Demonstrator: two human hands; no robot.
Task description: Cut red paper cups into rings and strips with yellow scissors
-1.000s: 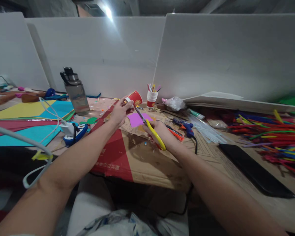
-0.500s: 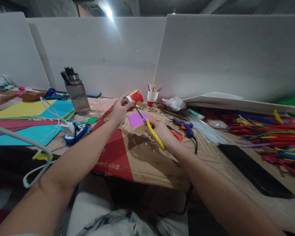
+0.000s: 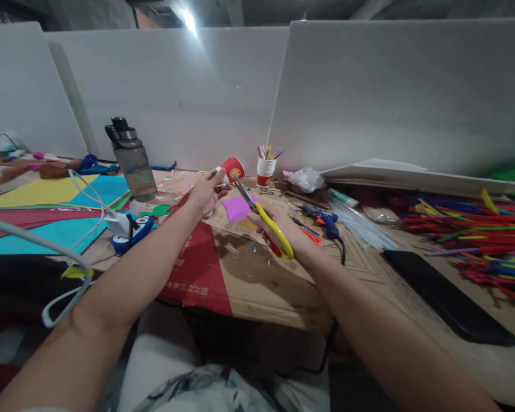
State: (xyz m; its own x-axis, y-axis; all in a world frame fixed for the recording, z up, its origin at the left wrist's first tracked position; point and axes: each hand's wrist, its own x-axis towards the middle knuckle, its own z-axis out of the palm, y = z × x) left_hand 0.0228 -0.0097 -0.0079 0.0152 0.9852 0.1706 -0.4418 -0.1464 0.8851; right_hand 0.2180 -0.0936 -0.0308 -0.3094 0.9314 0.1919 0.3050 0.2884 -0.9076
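Tilted on its side, a red and white paper cup (image 3: 235, 168) is held by its rim in my left hand (image 3: 208, 190). My right hand (image 3: 271, 224) grips a pair of scissors (image 3: 271, 222) with yellow and red handles. The blades point up and away, their tips close to the cup; whether they touch it I cannot tell. Beneath the blades a piece of purple paper (image 3: 236, 209) lies on the cardboard (image 3: 257, 286). Behind stands a stack of paper cups (image 3: 266, 171) with pens in it.
A water bottle (image 3: 135, 163) stands at left by coloured paper sheets (image 3: 38, 234) and a blue plug adapter (image 3: 133, 237). To the right lie a glue gun (image 3: 326, 220), clear glue sticks (image 3: 363, 220), a black case (image 3: 448, 297) and several pipe cleaners (image 3: 467, 229).
The cup has turned in my left hand, so its round printed emblem now shows. My left fingers have shifted on it. The scissors have tilted and their red handle has come into sight.
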